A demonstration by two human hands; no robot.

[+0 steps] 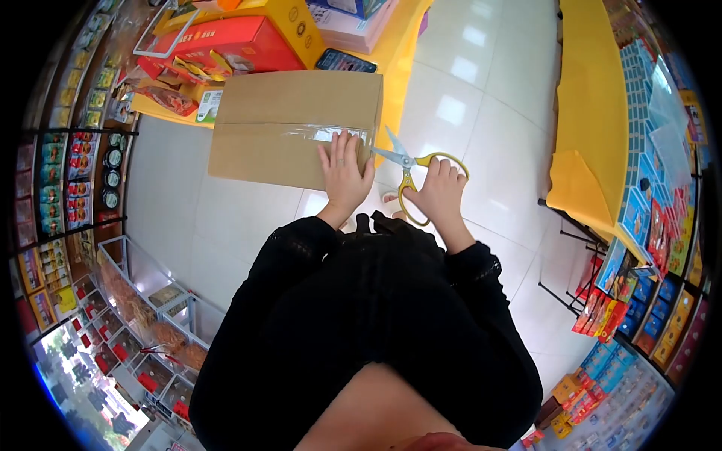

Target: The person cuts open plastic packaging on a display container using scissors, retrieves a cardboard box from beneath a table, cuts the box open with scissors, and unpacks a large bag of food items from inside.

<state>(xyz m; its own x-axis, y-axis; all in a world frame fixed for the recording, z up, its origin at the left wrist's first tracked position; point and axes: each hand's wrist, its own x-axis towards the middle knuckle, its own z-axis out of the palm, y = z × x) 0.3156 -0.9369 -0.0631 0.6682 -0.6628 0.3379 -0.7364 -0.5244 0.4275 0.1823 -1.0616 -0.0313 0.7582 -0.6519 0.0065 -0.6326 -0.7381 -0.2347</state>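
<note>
my left hand (347,171) lies flat on the cardboard box (278,98), fingers fairly straight with the thumb a little apart, gripping nothing; the fingertips rest at the clear tape (323,133) near the box's right end. my right hand (442,192) is closed around the yellow handles of the scissors (407,161), whose blades stand wide open, one pointing at the box's right edge close to my left fingers. that closeness is the worst risk, i judge: a slip or careless swing of the right wrist could nick them. the box sits on the near edge of the table with the yellow cloth (401,71) and juts out over the floor (519,135), so a hard press on its near side could tip it down. a shove away from me could push the phone (346,61), just beyond the box, or crowd the red box (241,45) behind. a blade pushed too deep could score whatever is inside, which i cannot see. counting: two hands, one cardboard box, one pair of scissors with two blades and two handle loops, one phone, one red box, and two yellow-draped tables, the other (590,98) off to my right; the packets on the shelves (81,131) are too many and too small to count.
</note>
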